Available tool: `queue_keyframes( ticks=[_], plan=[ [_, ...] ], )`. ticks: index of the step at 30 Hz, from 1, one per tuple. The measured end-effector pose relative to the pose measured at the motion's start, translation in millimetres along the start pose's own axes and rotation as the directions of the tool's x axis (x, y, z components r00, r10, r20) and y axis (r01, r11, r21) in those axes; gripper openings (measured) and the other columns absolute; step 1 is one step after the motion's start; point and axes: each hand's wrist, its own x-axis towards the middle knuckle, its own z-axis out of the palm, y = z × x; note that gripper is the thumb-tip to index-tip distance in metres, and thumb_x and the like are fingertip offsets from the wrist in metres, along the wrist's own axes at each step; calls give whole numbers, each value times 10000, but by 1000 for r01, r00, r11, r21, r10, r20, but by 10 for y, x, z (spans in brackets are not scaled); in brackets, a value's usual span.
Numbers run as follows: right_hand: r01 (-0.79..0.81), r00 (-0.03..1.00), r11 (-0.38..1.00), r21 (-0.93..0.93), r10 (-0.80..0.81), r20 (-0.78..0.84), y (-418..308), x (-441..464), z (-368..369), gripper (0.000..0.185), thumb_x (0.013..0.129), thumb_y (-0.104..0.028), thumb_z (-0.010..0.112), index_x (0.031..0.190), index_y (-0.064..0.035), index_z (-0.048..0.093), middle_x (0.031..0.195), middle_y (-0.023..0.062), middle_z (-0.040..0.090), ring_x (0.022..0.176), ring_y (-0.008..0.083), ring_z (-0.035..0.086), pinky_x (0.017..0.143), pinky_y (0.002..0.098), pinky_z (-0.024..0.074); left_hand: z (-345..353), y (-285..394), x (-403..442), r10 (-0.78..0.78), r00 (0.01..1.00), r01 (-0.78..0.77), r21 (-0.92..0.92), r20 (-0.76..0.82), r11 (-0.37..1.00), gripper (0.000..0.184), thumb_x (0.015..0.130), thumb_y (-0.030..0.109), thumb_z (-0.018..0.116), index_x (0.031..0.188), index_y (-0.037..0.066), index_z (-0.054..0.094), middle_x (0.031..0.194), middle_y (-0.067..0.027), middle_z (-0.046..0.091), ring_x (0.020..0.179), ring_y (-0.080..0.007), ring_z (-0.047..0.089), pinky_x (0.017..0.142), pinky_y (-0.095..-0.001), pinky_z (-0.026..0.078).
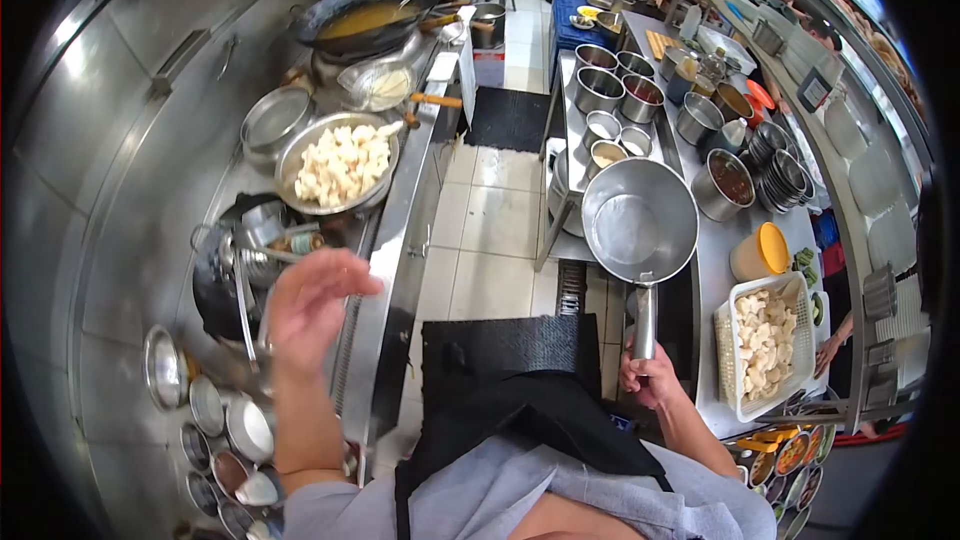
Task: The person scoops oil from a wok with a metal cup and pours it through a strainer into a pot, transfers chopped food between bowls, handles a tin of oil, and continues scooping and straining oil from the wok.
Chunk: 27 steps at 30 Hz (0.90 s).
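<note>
My right hand (652, 377) is wrapped round the handle of an empty metal saucepan (640, 220), held out over the gap beside the right-hand counter. Raised over the left-hand stove counter, my left hand (318, 302) has nothing in it, its fingers stretched out and slightly curled. Just beyond it stands a metal bowl (287, 172) heaped with pale cut pieces (345, 165) that look like cauliflower. A ladle (243, 310) and metal containers lie partly hidden behind my left hand and forearm.
A large wok (365, 20) with brownish liquid sits at the back left, with a wood-handled strainer (385, 88) nearer. On the right counter are several metal pots (723, 185) and a white basket (745, 380) of pale pieces. Another person's hand (828, 352) shows beyond it.
</note>
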Motion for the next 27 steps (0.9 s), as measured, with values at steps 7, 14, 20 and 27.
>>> queue_keyframes(
  ticks=[7,14,20,27],
  plan=[
    [107,994,992,61,-107,-2,-359,1144,878,406,705,-71,617,1074,-86,449,604,66,473,437,148,422,460,289,347,-886,-2851,191,-875,481,852,-207,-53,481,320,866,91,601,1174,114,519,1079,-98,603,876,-211,626,730,-382,527],
    [145,989,988,62,-145,1,-610,1934,1034,420,702,-71,629,1074,-68,434,601,77,477,435,155,426,444,284,356,-276,-3389,1502,-824,426,797,275,374,537,489,862,121,619,1317,111,440,1211,-121,528,963,-227,596,758,-386,518],
    [170,979,985,0,-169,-111,-1067,2751,679,441,659,-10,637,1052,-46,441,596,83,485,435,155,439,410,272,361,-97,-4943,3056,-740,653,598,492,159,633,627,843,268,679,1369,107,377,1293,-146,484,1061,-283,563,838,-446,495],
    [176,980,982,63,-169,-104,-2093,4381,372,429,653,29,581,1046,-49,427,567,79,473,404,158,430,399,280,340,-841,-6656,4338,-849,81,813,-458,-523,360,647,857,349,684,1345,61,372,1287,-188,502,1110,-390,540,931,-645,399]
  ],
)
